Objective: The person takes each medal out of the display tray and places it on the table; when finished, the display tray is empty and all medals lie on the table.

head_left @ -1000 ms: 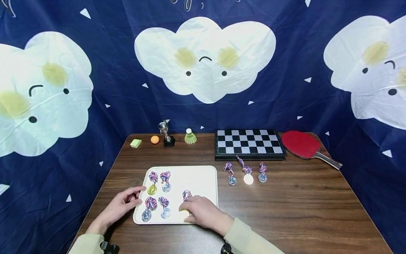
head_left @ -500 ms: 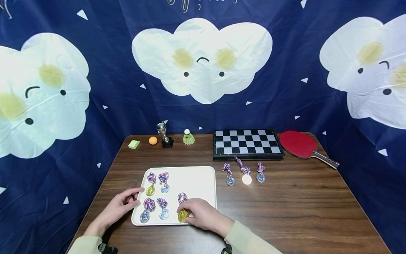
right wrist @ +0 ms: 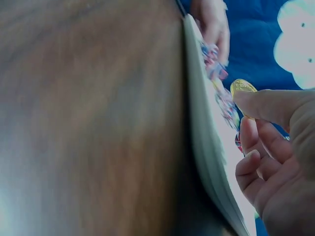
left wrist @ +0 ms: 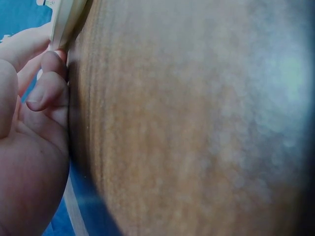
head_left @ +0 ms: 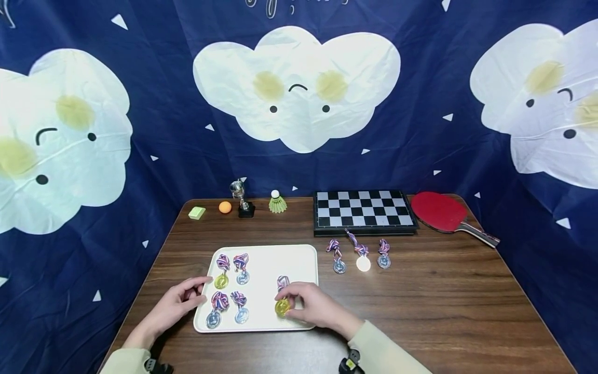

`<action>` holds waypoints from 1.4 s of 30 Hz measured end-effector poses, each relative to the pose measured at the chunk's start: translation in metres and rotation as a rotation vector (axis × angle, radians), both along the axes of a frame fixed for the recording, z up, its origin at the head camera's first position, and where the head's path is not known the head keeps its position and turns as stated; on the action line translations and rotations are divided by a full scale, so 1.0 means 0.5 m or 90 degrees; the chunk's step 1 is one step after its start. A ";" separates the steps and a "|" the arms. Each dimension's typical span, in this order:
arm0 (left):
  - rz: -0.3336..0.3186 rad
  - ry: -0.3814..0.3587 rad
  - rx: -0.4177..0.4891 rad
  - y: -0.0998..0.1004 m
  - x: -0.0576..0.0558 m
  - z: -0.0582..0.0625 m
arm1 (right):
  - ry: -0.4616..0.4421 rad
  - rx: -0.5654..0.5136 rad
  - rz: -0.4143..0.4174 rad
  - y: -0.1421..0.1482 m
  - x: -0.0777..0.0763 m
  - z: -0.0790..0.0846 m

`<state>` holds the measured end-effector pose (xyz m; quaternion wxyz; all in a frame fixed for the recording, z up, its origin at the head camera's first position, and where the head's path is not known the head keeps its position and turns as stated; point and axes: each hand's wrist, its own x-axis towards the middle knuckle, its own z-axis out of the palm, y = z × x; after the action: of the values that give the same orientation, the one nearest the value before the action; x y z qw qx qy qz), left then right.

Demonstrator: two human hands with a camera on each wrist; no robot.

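My right hand (head_left: 313, 305) pinches a gold medal (head_left: 282, 307) between thumb and fingers over the right half of a white tray (head_left: 280, 257). In the right wrist view the medal (right wrist: 243, 87) stands edge-up at the thumb tip. Its striped ribbon (head_left: 283, 282) extends away from the hand. At the tray's left rim rests my left hand (head_left: 179, 301), index finger and thumb touching the edge, the other fingers loosely bent. On the tray's left side lie another gold medal (head_left: 221, 281) and silver-coloured ones, such as a silver medal (head_left: 243, 277) and a darker medal (head_left: 213, 318).
Right of the tray lie a silver medal (head_left: 339, 266), a brightly shining medal (head_left: 363, 263) and another silver medal (head_left: 384, 261). Behind are a chessboard (head_left: 364, 209), table tennis bat (head_left: 439, 212), shuttlecock (head_left: 277, 202), trophy cup (head_left: 243, 200), orange ball (head_left: 225, 207) and green block (head_left: 196, 212).
My right hand first shifted slightly left with the gold medal, then moved right and away from the tray's front edge, carrying it along. The left hand has stayed at the rim.
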<state>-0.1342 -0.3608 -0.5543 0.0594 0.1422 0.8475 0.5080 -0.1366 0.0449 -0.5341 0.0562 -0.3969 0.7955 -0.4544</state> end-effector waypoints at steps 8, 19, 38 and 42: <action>-0.006 0.008 -0.008 -0.001 -0.001 -0.004 | -0.046 -0.023 -0.083 0.153 -0.024 0.030; -0.008 0.011 -0.004 -0.004 0.002 -0.003 | 0.008 0.031 -0.282 0.392 -0.066 0.029; 0.018 -0.017 -0.017 0.006 0.002 0.011 | 0.046 0.224 -0.349 0.557 -0.102 0.002; 0.014 -0.007 -0.015 0.006 0.001 0.010 | 0.056 0.225 -0.345 0.558 -0.100 0.004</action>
<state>-0.1336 -0.3576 -0.5491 0.0603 0.1292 0.8547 0.4991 -0.1868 0.3239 -0.5323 -0.0330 -0.1740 0.9404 -0.2903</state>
